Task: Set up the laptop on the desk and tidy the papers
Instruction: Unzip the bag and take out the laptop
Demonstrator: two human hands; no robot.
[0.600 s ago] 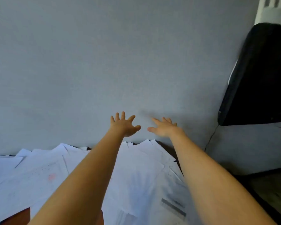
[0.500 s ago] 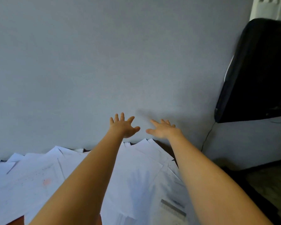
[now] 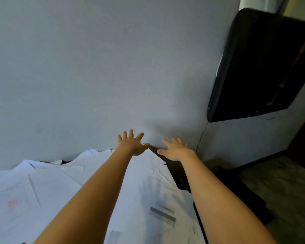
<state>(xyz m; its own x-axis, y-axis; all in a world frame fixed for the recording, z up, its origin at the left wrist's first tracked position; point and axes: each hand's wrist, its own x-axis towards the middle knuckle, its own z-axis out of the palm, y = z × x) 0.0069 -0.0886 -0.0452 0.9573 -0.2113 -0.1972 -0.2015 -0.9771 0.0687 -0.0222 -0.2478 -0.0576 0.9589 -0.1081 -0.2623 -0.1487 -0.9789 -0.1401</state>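
Loose white papers (image 3: 63, 184) lie scattered and overlapping over the dark desk (image 3: 174, 169), reaching its back edge at the grey wall. Both my arms stretch far forward over them. My left hand (image 3: 132, 144) hovers with fingers spread wide near the wall, above the farthest sheets. My right hand (image 3: 174, 150) is beside it, fingers straight and spread, over the desk's back right corner. Neither hand holds anything. No laptop is in view.
A black flat screen (image 3: 261, 67) hangs tilted on the wall at the upper right, with a thin cable (image 3: 202, 136) running down from it. The desk's right edge drops to a patterned floor (image 3: 280, 187). The grey wall stands right behind the desk.
The view has tipped slightly down and left, so more papers show. Both hands stay spread near the wall; the right hand has drifted a little farther right of the left.
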